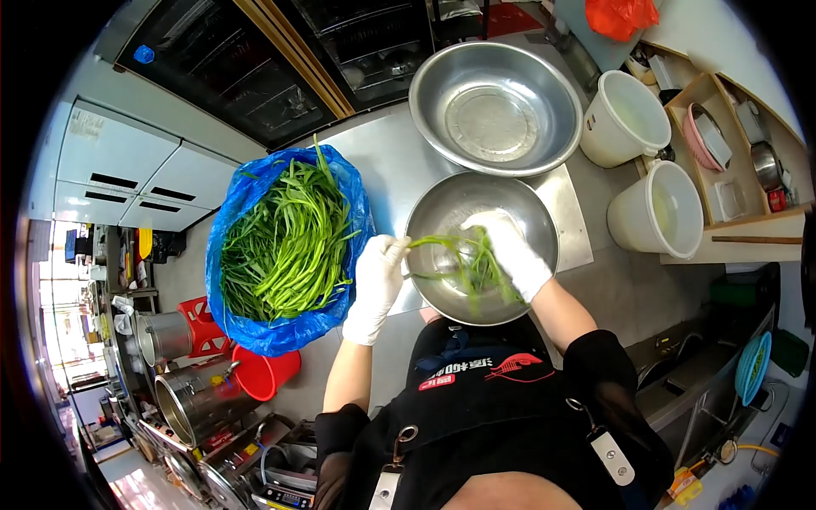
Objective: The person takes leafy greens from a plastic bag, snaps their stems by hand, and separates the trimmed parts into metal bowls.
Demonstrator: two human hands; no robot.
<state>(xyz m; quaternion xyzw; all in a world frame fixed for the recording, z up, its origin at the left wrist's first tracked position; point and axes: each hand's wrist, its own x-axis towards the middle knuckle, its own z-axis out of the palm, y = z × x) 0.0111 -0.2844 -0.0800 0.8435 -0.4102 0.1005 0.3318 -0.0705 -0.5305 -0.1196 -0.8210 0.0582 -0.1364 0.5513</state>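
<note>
Long green stems with narrow leaves, which look like water spinach [472, 262], stretch between my two gloved hands over a steel bowl [433, 204]. My left hand [379, 279], at the bowl's left rim, pinches the stem ends between thumb and fingers. Inside the bowl's right side, my right hand [508, 248] is closed around the leafy part, which is blurred by motion. To the left of my left hand sits a blue plastic bag [364, 197], heaped with more of the same greens [293, 234].
Beyond the bowl stands a larger steel basin [493, 123] on the metal table [387, 157]. At right are two white buckets [625, 119] and a wooden shelf [735, 200] holding containers. A red bucket [265, 374] and steel pots [200, 408] stand at lower left.
</note>
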